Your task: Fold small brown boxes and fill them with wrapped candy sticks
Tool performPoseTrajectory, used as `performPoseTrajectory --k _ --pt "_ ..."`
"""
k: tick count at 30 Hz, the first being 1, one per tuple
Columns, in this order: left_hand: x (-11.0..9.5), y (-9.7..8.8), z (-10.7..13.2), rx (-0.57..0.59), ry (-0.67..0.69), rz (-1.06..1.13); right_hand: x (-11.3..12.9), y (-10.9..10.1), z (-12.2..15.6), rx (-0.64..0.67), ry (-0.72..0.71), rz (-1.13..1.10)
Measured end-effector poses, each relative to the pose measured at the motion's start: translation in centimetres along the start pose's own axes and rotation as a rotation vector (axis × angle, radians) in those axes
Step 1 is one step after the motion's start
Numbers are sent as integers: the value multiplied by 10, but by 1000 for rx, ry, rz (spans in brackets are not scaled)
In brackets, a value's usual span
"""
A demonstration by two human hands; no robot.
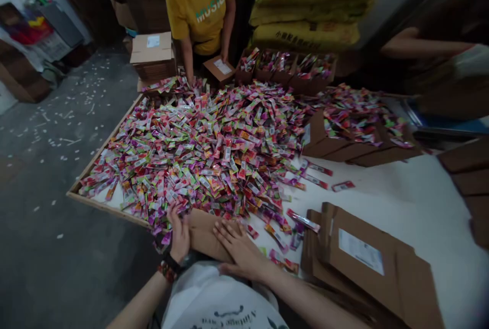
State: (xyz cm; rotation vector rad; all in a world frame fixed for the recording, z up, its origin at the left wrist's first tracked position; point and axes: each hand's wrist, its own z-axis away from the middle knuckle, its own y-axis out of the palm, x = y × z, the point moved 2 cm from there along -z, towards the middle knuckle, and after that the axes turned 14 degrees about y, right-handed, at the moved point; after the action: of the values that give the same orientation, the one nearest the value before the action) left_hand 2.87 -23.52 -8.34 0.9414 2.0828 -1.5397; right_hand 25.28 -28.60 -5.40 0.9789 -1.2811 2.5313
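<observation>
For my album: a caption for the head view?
Left hand touches a heap of colourful sachets; right hand rests on brown cardboard.

Stacked yellow sacks (324, 5), probably feed

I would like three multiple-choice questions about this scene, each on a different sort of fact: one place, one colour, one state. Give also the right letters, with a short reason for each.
1. Where is the brown cardboard piece under the right hand?
A. On the floor
B. At the near edge of the heap of sachets
C. On top of the yellow sacks

2. What colour is the T-shirt of the co-worker across the table?
A. Blue
B. Green
C. Yellow

3. What is the state of the right hand?
A. Clenched in a fist
B. Open, with the fingers spread
C. Covered by a glove

Answers:
1. B, because the piece lies against the sachets on the near side.
2. C, because the shirt shows yellow with pale lettering.
3. B, because the bare fingers lie spread over the cardboard.
</observation>
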Motion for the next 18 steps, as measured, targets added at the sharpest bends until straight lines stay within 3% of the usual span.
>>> performPoseTrajectory --k 4,6,8,10,13,15,16,18 --pt "-23 12 -18 901 611 -195 2 17 -13 -51 12 89" --pt "-29 17 -28 1125 726 -286 5 18 -18 -60 17 87" --pt "-34 23 -36 1174 724 -366 0 14 -21 -94 -5 -45" --pt "-40 26 -39 1167 713 -403 -21 1 -23 -216 4 -306" --pt "-51 23 -43 1142 693 -378 -84 -36 -30 -602 207 -625" --pt "-56 11 -48 1114 639 -321 -130 -69 -44 -835 414 -612" --pt "-56 2 -51 1084 594 -290 -150 -86 -56 -890 503 -567" --pt "-52 -22 -58 980 462 -215 -178 -116 -90 -846 615 -497"
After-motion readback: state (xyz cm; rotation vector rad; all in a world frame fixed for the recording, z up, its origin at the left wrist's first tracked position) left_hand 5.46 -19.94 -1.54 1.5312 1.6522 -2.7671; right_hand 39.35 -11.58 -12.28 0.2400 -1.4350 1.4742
